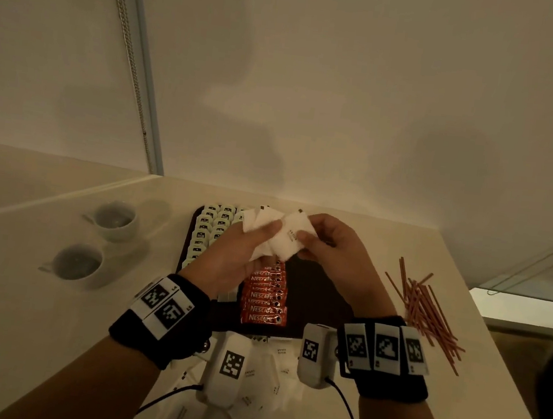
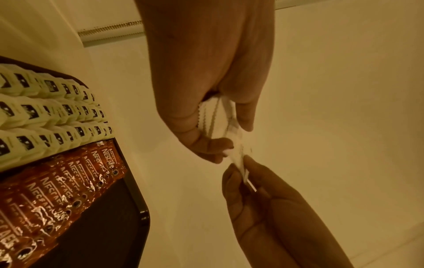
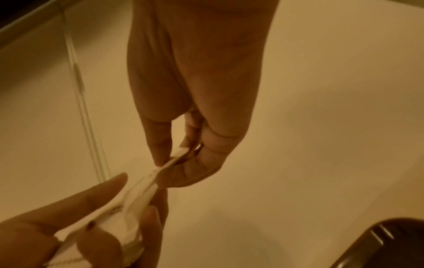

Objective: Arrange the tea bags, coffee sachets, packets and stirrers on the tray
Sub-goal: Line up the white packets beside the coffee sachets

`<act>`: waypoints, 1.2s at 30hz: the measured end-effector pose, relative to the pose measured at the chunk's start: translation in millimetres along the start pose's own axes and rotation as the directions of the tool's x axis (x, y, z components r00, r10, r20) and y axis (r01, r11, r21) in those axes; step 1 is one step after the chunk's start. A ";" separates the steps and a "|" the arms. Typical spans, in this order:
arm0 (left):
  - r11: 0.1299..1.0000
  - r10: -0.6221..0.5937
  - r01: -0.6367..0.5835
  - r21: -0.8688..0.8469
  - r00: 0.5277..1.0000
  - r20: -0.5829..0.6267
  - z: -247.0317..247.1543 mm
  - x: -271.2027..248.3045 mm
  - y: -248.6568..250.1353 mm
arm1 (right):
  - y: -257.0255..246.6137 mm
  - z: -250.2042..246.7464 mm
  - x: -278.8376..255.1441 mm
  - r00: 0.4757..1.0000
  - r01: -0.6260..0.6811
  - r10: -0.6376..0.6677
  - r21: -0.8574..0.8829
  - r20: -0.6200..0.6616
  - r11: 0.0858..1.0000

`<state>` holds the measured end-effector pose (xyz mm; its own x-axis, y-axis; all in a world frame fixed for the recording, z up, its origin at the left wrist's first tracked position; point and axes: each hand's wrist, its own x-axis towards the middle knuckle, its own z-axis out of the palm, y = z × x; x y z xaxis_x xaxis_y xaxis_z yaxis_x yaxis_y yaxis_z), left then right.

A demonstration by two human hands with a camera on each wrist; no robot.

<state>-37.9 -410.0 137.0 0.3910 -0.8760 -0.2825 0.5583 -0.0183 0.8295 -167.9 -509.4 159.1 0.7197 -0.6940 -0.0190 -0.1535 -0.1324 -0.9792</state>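
Above the dark tray both hands hold white sugar packets. My left hand grips a fanned bunch of them. My right hand pinches one packet at the edge of that bunch. On the tray, cream tea bags stand in rows at the left and orange Nescafe sachets lie stacked in a column down the middle. The tray's right part is bare. Red-brown stirrers lie in a loose heap on the counter to the right.
More white packets lie piled on the counter in front of the tray, partly under my wrists. Two white cups on saucers stand at the left. A wall rises behind the counter and the counter's edge drops off at the right.
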 end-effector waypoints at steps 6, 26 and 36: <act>0.991 0.084 -0.078 0.109 0.995 -0.052 1.3 9.9 -4.4 | 0.6 -3.9 2.7 0.998 -0.066 0.068 0.175 -0.006 0.982; 0.957 0.150 -0.058 0.286 0.938 -0.312 -32.2 58.7 -16.5 | 74.7 -0.8 58.9 0.966 -0.257 0.246 0.189 0.078 0.948; 0.995 -0.102 0.097 -0.031 0.940 -0.327 -80.1 70.4 -19.5 | 189.0 -53.1 190.8 0.884 -0.432 0.355 -0.246 -0.304 0.867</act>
<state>37.3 -432.7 62.3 0.5495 -0.6639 -0.5072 0.6160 -0.0881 0.7828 -95.6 -704.4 -19.0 0.3765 -0.8756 -0.3027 -0.6112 0.0108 -0.7914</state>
